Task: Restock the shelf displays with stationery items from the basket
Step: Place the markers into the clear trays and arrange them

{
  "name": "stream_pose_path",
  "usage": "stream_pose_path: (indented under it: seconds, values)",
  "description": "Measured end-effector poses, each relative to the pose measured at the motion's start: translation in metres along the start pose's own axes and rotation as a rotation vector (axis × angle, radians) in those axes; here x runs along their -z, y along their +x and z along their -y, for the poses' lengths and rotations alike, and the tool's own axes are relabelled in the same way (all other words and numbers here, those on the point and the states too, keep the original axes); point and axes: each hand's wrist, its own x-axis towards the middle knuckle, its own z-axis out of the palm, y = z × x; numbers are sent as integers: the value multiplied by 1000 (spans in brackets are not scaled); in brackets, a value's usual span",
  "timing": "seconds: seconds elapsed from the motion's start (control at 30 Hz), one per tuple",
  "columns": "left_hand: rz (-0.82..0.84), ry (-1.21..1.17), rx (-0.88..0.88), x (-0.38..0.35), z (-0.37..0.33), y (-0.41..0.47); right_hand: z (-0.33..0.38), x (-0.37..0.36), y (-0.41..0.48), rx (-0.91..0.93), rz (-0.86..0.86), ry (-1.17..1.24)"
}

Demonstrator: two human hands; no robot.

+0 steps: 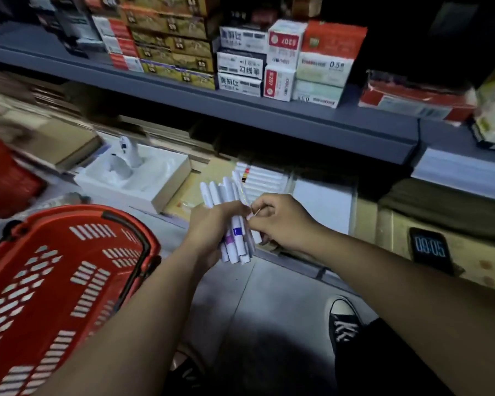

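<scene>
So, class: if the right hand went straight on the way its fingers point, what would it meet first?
The bundle of white pens gripped by the left hand; the right hand points leftward and seems to pinch at it.

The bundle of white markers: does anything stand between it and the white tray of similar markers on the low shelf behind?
Nothing visible does. The bundle of white markers, gripped by the left hand and pinched by the right hand, sits directly before the white tray of markers; the gap looks open.
</scene>
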Motion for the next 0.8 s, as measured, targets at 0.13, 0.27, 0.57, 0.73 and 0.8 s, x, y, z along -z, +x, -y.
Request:
stream_pose_path:
  seconds: [0.13, 0.27, 0.57, 0.73, 0.8]
  values:
    - [4, 76, 29, -4, 2, 31, -21, 6, 18, -55, -63, -4]
    - [-105, 179, 19, 13, 3, 61, -43, 27, 39, -6, -66, -284]
    - [-278, 397, 19, 38, 16, 95, -78, 30, 73, 78, 12, -593]
    - [-114, 460, 94, 28, 17, 97, -77, 28, 77, 116, -21, -706]
    - [-56, 495, 140, 27, 17, 97, -77, 30, 77, 145, -23, -741]
